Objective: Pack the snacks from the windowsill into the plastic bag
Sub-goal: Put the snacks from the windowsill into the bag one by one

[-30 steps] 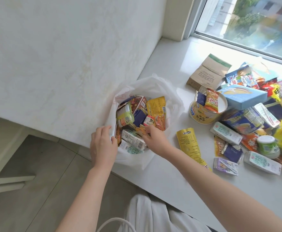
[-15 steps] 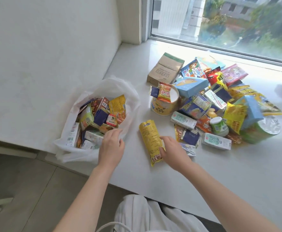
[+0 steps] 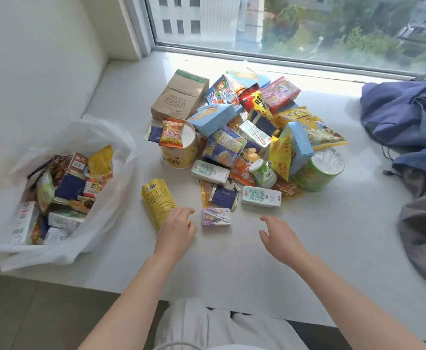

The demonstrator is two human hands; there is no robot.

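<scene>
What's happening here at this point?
A person is packing snacks into a white plastic bag, which already holds many packets. The left hand lies over the near end of a yellow packet on the windowsill; a firm grip isn't clear. The right hand hovers open near a small purple carton. A big snack pile lies unpacked.

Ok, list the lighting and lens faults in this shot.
Head view: daylight from the window blows out the far windowsill and the white plastic bag; head view: glare whitens the green cup's lid; head view: the wide lens slants the window frame, and the trees outside are smeared.
</scene>
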